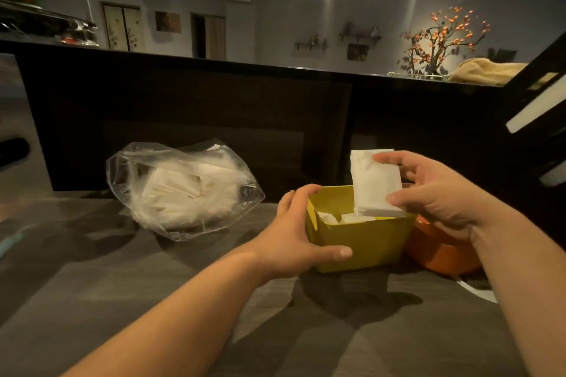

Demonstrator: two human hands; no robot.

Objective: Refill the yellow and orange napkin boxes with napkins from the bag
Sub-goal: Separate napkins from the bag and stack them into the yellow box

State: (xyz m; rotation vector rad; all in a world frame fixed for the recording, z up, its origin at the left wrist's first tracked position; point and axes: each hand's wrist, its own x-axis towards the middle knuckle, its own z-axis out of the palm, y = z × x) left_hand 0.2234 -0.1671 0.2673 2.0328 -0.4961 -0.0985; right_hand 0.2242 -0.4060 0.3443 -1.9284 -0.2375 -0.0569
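A yellow napkin box (364, 242) stands on the dark table with white napkins lying inside it. My left hand (294, 232) grips its left wall, thumb along the front and fingers over the rim. My right hand (435, 193) holds a stack of white napkins (375, 184) upright just above the box's right side, its lower edge at the rim. An orange napkin box (441, 254) sits right behind the yellow one, mostly hidden by my right wrist. A clear plastic bag (180, 190) of white napkins lies to the left.
The dark table (122, 269) runs to a black counter wall (214, 101) at the back. A grey box (18, 138) stands at the far left. A white plate edge (477, 292) shows under my right forearm.
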